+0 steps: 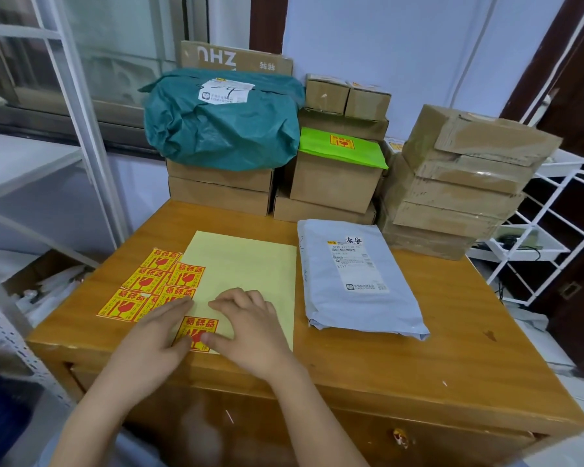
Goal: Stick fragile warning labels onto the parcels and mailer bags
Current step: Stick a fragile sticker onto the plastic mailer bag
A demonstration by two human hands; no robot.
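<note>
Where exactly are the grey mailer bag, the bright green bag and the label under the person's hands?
grey mailer bag (pixel 358 274): head view, on its middle, below the shipping label.
bright green bag (pixel 343 148): head view, on its top face.
fragile label (pixel 196 328): head view, on its printed face between the hands.

"ZHU" (upside down) on cardboard box (pixel 236 57), "K117" on grey mailer bag (pixel 358 274)

Seven yellow-and-red fragile labels (pixel 155 281) are counted, one pale yellow backing sheet (pixel 240 264), one grey plastic mailer bag (pixel 358 281), one dark green mailer bag (pixel 223 126), one bright green mailer bag (pixel 344 148).
</note>
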